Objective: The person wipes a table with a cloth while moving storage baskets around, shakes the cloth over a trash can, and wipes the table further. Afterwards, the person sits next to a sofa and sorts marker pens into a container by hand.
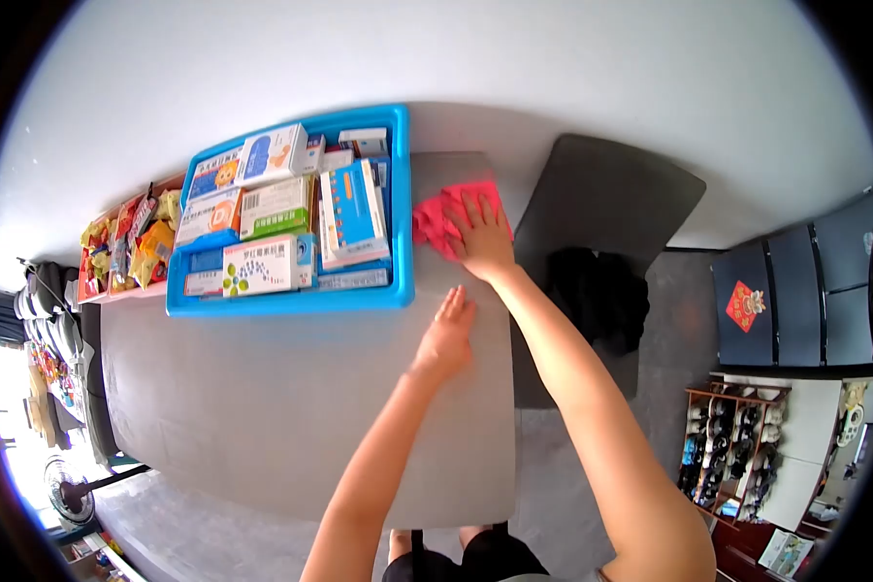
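Under my right hand (480, 238), a crumpled pink cloth (435, 221) lies on the grey table (301, 407) near its right edge. The fingers of that hand are spread flat over the cloth. My left hand (444, 338) is just in front of it, over the table, with its fingers stretched out and nothing held. To the left of the cloth stands a blue tray (404, 209) filled with several medicine boxes (262, 264).
Left of the tray is a pink container (116, 294) of packaged snacks. A dark chair (606, 184) with black fabric (597, 301) on it stands right of the table, by the wall. Farther right are a shoe rack (732, 446) and grey cabinets (795, 281). A fan (66, 488) is at lower left.
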`<state>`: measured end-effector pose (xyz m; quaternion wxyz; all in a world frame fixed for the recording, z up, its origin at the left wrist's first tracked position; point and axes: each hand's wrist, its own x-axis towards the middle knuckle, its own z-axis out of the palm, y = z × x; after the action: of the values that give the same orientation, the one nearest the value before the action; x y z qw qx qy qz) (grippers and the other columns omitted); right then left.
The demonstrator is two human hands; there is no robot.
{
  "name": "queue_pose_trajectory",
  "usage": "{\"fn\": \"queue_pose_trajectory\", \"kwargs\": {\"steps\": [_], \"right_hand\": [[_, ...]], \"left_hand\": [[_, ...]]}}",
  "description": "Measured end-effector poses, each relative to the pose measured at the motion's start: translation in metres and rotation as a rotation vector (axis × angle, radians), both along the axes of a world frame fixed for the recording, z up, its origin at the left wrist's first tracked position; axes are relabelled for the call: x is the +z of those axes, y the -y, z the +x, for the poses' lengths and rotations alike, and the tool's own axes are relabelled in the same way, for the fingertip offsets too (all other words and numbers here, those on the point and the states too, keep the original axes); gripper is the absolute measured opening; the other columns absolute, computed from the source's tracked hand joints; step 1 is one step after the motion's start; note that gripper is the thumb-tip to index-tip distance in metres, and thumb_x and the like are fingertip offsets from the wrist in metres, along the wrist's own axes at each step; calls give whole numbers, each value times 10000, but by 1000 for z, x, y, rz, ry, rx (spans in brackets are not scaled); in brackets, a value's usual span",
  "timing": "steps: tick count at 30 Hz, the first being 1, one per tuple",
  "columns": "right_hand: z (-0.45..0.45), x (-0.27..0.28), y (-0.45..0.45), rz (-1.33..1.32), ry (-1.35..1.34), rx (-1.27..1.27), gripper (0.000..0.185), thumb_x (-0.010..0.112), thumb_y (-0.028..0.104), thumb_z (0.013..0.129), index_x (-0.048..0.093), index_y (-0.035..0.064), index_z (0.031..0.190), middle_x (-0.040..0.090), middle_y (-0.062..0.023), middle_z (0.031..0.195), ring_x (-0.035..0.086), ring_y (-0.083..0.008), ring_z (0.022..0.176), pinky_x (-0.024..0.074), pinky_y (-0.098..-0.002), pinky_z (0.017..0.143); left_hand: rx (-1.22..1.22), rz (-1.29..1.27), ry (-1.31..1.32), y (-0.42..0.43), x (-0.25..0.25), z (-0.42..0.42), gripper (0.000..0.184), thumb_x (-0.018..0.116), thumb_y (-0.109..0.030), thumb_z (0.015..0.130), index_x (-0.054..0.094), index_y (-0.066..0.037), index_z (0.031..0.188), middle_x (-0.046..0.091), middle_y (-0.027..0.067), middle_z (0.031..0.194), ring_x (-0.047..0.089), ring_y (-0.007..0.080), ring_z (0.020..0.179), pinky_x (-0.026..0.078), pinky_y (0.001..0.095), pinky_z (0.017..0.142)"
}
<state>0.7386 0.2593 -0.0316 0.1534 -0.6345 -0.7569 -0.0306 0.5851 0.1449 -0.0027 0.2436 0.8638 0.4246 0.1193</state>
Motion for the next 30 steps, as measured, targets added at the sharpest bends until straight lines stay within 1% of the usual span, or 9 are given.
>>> {"fn": "queue_pose_trajectory", "kwargs": {"steps": [3,5,7,10,15,17,21,26,30], "right_hand": [[-10,10,92,-17,-45,74,542,571,354,814,468,225,1330,352,-118,1424,298,-361,1305,205,-547,1072],[-26,30,166,-108,-67,86,554,594,346,790,487,215,1318,365,-128,1412,315,-370,1288,214,-555,1067],[-39,35,243,-159,-67,128,554,597,360,794,491,213,1318,365,-131,1412,323,-378,1281,216,-570,1059],[-58,48,354,-301,-89,104,587,599,416,794,475,225,1335,346,-138,1425,311,-397,1287,212,-591,1049],[-119,48,475,-390,-63,147,611,601,478,783,476,250,1337,324,-156,1438,306,-431,1283,228,-617,1015],[-168,39,480,-293,-81,245,590,604,456,788,483,256,1330,337,-145,1434,316,-424,1283,245,-614,1009],[-296,41,421,-210,-132,398,565,592,415,806,477,237,1329,338,-112,1442,345,-367,1278,235,-578,1052],[-458,29,371,-122,-156,518,591,569,461,824,443,230,1353,329,-123,1446,307,-355,1313,201,-584,1069],[-468,18,368,-136,-187,528,617,572,496,816,433,232,1356,362,-133,1417,304,-371,1315,199,-562,1079]], "left_hand": [[395,-596,578,8,14,-35,439,396,86,765,582,-11,1151,580,192,1194,530,297,1159,405,316,974],[577,-420,668,38,12,-59,426,354,112,776,635,-21,1068,656,86,1035,577,170,1040,413,299,948],[634,-330,712,72,19,-84,446,339,111,757,634,-30,1061,654,121,988,596,200,937,438,299,903],[721,-292,737,123,14,-118,435,337,113,745,644,-31,1017,658,96,988,566,174,890,434,285,889],[778,-251,767,202,14,-177,403,329,127,736,636,-7,959,658,89,997,594,186,907,448,295,886],[805,-208,814,231,19,-206,405,330,135,726,634,-4,955,657,92,999,606,195,934,454,296,881],[925,-128,889,289,32,-290,408,337,143,709,632,0,952,655,93,994,609,200,975,458,296,875],[1107,-35,874,353,33,-403,381,363,131,731,636,-3,961,655,73,977,598,154,933,451,271,842],[1226,-22,820,382,20,-461,364,396,129,744,644,-21,964,655,54,960,581,127,859,449,239,777]]}}
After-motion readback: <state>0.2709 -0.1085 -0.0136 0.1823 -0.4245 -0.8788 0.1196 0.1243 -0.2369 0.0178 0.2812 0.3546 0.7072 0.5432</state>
